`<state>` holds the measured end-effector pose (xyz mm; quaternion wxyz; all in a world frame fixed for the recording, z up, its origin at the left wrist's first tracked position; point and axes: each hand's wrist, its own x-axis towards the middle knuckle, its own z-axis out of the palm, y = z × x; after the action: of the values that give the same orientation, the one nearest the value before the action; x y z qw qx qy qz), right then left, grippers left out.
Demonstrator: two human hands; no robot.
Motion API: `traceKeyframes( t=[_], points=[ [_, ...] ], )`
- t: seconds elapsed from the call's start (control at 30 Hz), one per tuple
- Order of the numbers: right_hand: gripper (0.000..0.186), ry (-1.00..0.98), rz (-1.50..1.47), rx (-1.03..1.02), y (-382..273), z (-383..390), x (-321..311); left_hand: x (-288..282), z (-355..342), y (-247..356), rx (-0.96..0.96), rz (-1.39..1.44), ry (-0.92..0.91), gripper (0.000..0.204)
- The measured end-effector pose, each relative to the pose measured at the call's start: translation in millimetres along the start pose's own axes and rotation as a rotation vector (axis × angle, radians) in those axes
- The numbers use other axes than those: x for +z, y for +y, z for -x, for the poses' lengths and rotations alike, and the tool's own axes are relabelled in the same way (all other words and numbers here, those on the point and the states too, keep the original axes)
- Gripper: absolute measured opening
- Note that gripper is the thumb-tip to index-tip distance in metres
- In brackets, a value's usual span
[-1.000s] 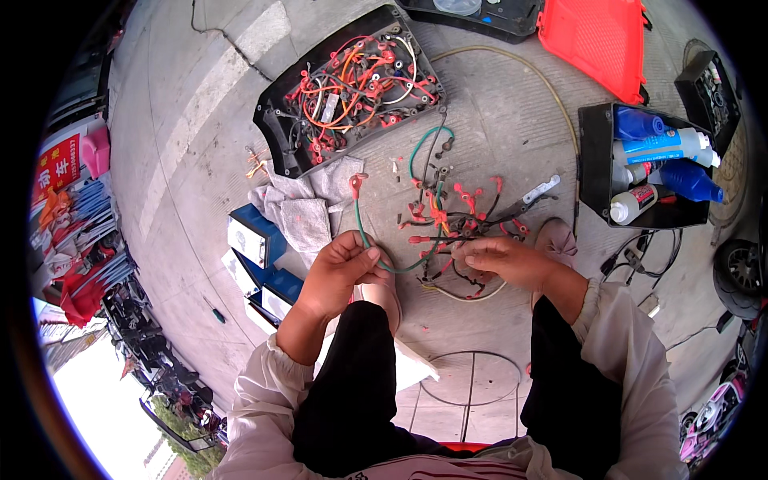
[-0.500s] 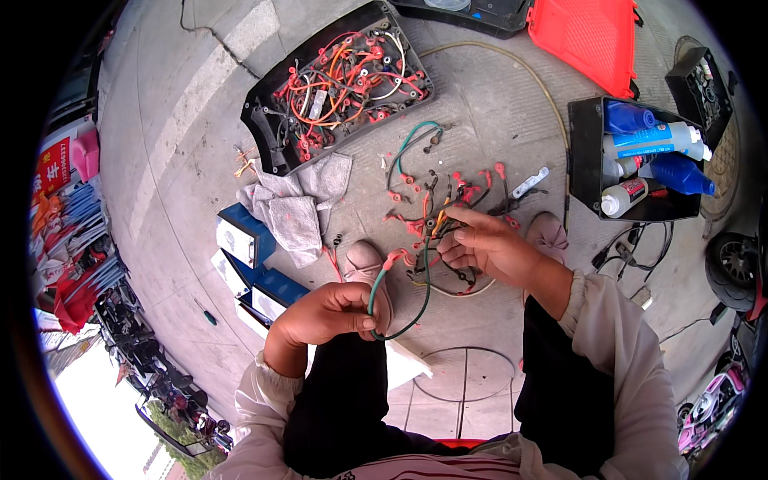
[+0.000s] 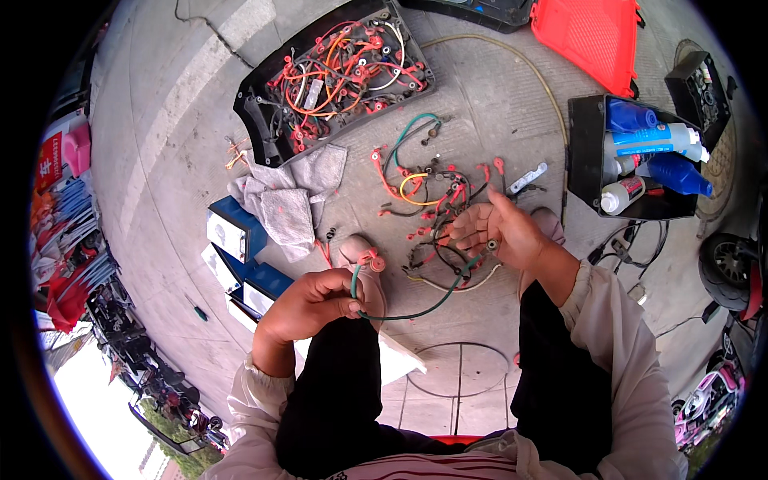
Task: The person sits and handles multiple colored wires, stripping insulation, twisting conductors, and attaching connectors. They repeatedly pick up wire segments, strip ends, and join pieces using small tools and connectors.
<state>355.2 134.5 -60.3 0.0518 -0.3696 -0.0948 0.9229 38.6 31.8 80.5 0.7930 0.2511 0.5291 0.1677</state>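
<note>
A green wire (image 3: 416, 308) with a red terminal (image 3: 374, 262) at one end sags between my two hands. My left hand (image 3: 314, 302) is closed on the wire just below that red terminal, above my left knee. My right hand (image 3: 500, 234) pinches the other end, a small metal lug, between thumb and fingers. Just beyond my right hand lies a loose pile of short wires (image 3: 436, 196), red, green, yellow and black, spread on the paving.
A black tray of tangled red and orange wires (image 3: 332, 72) lies further out. Grey rags (image 3: 292, 200) and blue-and-white boxes (image 3: 236, 240) sit to the left. A black bin with blue spray bottles (image 3: 640, 156) is on the right, a red panel (image 3: 592, 32) beyond it.
My hands have drawn apart, stretching the green wire out between them. The right hand lifted off the pile with the wire's far end.
</note>
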Motion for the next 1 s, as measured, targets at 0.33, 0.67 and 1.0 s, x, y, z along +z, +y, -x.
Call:
traceKeyframes(
  t=[0.33, 0.67, 1.0],
  points=[
    [0.065, -0.098, -0.205, -0.116, -7.5, 6.3, -3.2, -5.8, -1.3, -5.2, 0.093, -0.23, 0.18, 0.01],
    [0.036, -0.196, -0.095, -0.212, -7.9, 12.9, 3.2, -10.3, -7.1, -10.1, 0.073, -0.14, 0.224, 0.005],
    [0.031, -0.334, -0.219, -0.208, -21.0, 19.0, 32.6, -22.6, -31.8, -49.0, -0.282, 0.508, 0.178, 0.014]
  ],
)
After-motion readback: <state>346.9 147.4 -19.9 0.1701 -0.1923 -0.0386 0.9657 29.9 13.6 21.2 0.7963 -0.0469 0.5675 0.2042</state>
